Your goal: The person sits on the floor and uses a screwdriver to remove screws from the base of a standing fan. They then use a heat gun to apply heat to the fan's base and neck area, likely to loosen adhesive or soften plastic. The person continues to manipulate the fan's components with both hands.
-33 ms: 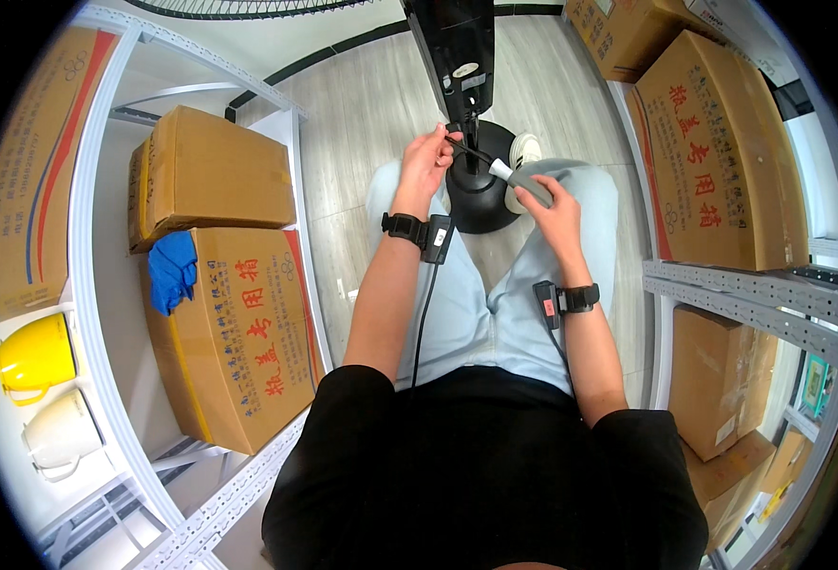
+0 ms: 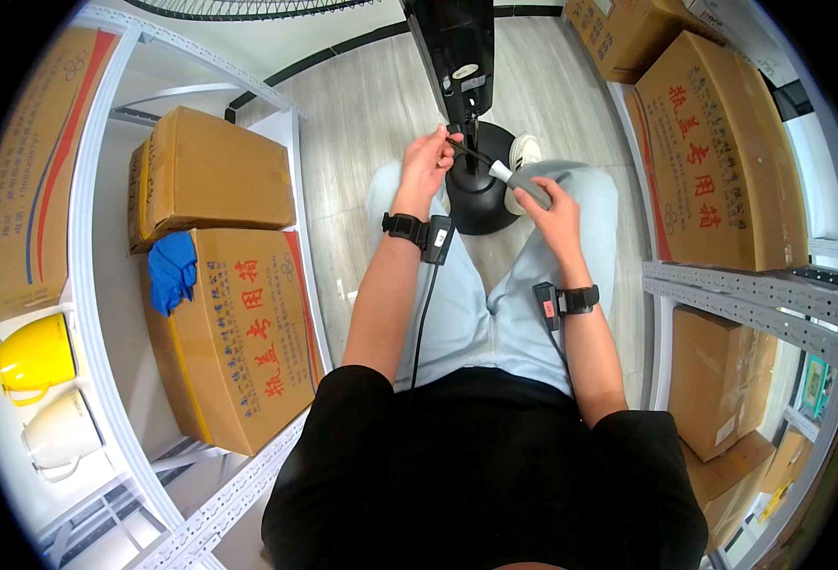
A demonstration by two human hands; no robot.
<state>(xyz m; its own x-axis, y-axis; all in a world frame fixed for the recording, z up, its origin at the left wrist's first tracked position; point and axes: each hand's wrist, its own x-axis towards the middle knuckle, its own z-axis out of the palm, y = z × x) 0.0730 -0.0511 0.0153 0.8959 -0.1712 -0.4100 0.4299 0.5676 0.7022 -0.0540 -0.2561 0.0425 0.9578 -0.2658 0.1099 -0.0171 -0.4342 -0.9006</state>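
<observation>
My left hand (image 2: pixel 426 163) is closed, fingertips pinched on a thin black cord or shaft (image 2: pixel 470 149) in front of a black fan column (image 2: pixel 455 47). My right hand (image 2: pixel 554 214) grips a grey handle (image 2: pixel 530 187) with a white collar (image 2: pixel 499 170), from which that thin black piece runs toward my left fingers. The column stands on a round black base (image 2: pixel 482 214) between my light-blue-clad knees, beside a white shoe (image 2: pixel 525 149). Black devices are strapped on both wrists (image 2: pixel 436 239), with cables hanging down.
Metal shelves (image 2: pixel 742 287) flank me, holding cardboard boxes (image 2: pixel 215 166) on both sides. A blue cloth (image 2: pixel 174 266) drapes over a left box. Yellow (image 2: pixel 34 351) and white (image 2: pixel 63 432) mugs sit at far left. A wire fan grille (image 2: pixel 238 9) curves along the top edge.
</observation>
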